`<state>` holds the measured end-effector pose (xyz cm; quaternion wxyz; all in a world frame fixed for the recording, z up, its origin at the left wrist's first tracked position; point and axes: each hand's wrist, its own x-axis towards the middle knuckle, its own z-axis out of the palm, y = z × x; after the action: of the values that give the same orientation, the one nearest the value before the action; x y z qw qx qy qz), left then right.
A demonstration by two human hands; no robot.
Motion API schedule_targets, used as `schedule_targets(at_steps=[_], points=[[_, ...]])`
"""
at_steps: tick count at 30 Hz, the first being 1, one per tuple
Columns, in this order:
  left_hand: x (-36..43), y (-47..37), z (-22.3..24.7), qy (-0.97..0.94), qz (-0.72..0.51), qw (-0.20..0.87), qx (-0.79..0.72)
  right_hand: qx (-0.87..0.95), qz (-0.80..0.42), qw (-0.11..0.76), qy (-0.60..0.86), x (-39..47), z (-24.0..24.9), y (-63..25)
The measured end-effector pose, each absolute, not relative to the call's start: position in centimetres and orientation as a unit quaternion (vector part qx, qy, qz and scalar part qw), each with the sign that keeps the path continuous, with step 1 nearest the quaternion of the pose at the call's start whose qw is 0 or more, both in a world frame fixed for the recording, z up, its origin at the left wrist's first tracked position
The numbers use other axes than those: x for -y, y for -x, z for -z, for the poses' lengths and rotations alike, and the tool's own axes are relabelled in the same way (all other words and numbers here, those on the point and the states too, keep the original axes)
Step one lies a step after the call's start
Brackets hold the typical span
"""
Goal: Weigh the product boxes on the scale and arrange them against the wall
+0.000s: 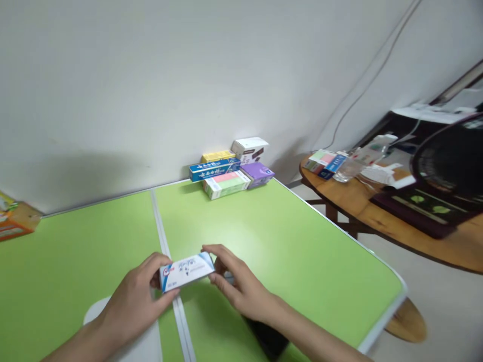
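A small white cardboard box [186, 271] with blue corners and a printed pattern is held above the green table, slightly tilted. My left hand [141, 289] grips its left end, thumb along the lower edge and fingers at the upper edge. At the other end, my right hand [241, 284] has thumb and fingertips closed about the box's right edge. Under my left forearm lies a white flat thing [145, 339], partly hidden. A black object [267, 339] shows below my right wrist, mostly covered by it.
Against the wall stand several boxes: a blue one [215, 169], a purple one [257, 174], a pink-and-green one [226, 184], a yellow one [218, 156] and a white one [250, 147]. An orange box [18, 221] sits far left. A cluttered wooden table [362, 206] stands right.
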<state>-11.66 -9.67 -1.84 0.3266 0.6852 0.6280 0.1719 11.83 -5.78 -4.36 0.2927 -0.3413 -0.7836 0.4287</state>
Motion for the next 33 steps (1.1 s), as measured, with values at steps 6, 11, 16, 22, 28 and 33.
schedule_targets(at_steps=[6, 11, 16, 22, 28, 33], points=[[3.3, 3.1, 2.3, -0.737, -0.18, 0.317, -0.57, 0.811, -0.35, 0.27, 0.383, 1.5, 4.1, -19.5], [-4.4, -2.2, 3.7, -0.777, -0.209, 0.219, -0.553, 0.823, -0.25, 0.275, 0.43, -6.6, 4.9, -23.6], [-13.6, -6.1, 3.7, -0.777, -0.216, 0.126, -0.577, 0.796, -0.153, 0.285, 0.512, -16.4, 5.0, -25.0], [-19.2, -7.6, 3.9, -0.722, -0.23, 0.052, -0.651, 0.739, -0.108, 0.314, 0.586, -21.3, 6.4, -23.0], [-19.0, -6.6, 6.2, -0.79, -0.166, 0.03, -0.589, 0.726, -0.118, 0.342, 0.585, -20.6, 9.8, -21.6], [-18.9, -6.9, 6.6, -0.761, -0.192, 0.148, -0.601, 0.72, -0.105, 0.334, 0.599, -19.7, 9.0, -21.4]])
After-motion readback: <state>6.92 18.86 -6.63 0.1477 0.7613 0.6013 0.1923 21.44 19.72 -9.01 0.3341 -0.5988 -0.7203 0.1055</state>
